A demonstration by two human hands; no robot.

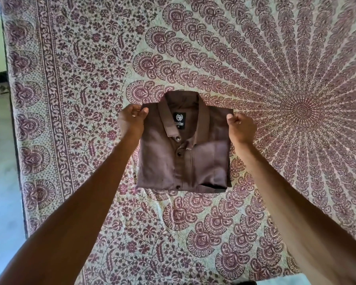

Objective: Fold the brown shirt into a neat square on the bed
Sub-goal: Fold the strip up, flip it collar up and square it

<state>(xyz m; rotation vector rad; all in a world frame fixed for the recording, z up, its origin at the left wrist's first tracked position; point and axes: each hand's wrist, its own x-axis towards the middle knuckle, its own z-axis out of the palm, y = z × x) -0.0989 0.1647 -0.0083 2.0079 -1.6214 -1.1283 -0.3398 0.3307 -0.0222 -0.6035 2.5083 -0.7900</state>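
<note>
Head view: folded shirt pinched at both shoulders, close to done.

The brown shirt (183,149) lay collar-up as a near-square on the patterned bedspread (70,99); the left hand (131,120) and right hand (242,127) each clenched a top corner; a lopsided tug risked skewing the square, and lifting could have let the tucked layers at the lower right edge spill open.

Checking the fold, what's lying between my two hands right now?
Head view: only the folded brown shirt lies between left hand and right hand, collar and label up.
</note>
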